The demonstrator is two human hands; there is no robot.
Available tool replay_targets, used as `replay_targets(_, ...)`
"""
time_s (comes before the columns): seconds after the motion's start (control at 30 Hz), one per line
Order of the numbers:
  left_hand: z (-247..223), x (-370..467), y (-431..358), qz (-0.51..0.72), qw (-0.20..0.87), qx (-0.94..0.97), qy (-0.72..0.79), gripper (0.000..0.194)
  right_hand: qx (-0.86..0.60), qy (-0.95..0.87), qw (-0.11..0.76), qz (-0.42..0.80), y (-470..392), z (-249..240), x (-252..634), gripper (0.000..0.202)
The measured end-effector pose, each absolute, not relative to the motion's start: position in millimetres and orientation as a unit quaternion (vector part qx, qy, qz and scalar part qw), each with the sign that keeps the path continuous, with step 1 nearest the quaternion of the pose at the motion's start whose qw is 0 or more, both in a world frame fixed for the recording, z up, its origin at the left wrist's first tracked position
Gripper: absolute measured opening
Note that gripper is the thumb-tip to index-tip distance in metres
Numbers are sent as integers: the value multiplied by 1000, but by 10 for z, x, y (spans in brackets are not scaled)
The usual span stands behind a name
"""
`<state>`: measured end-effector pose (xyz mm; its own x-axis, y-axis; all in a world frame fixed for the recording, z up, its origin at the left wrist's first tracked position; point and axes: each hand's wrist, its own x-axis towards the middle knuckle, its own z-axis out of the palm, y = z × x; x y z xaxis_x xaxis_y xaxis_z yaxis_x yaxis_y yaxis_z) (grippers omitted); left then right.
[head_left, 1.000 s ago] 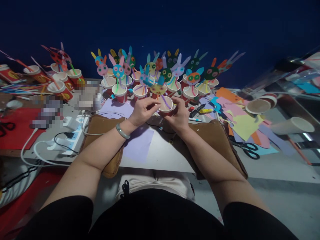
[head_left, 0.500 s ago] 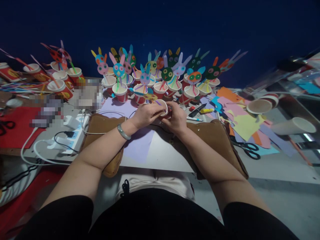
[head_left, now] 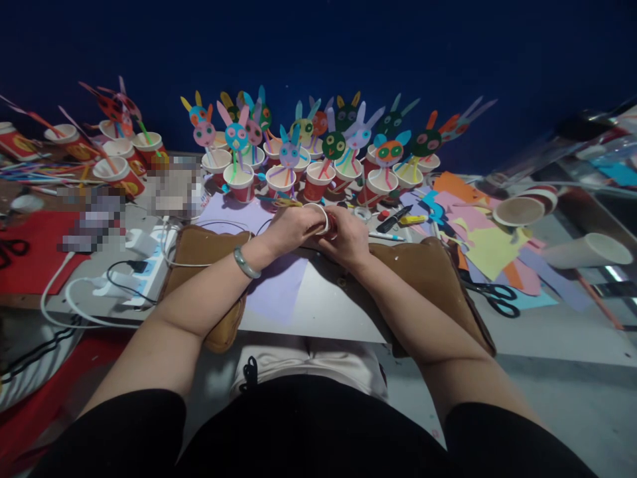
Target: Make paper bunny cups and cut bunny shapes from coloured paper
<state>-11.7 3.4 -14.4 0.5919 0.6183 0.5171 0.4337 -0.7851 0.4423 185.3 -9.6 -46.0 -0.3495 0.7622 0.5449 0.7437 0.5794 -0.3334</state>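
Cup | tipped further than earlier | right hand holding it | left hand: grip unclear

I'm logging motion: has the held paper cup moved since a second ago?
Yes: the held paper cup shifted left, toward the stationary white power strip, and tipped leftward.

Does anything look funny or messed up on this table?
Yes: the cup between the left hand and right hand is tipped sideways, while the bunny cups behind stand upright. Also, colored paper scraps lie jumbled on the right.
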Motion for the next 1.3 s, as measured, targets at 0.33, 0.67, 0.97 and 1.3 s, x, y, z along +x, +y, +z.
replay_targets(0.33,-156,-119,28,354,139,888,259,23,-434,-820,372,37,-102,-471,1840,50)
replay_targets(0.67,-92,-85,-57,274,114,899,322,26,-415,-822,386,56,-90,-508,1838,48)
replay_targets(0.97,-124,-90,-71,342,50,888,304,31,-417,-804,417,79,-36,-497,1871,48)
replay_targets(1.3,-197,-123,121,599,192,677,383,47,-424,-762,478,109,-5,-355,1877,55)
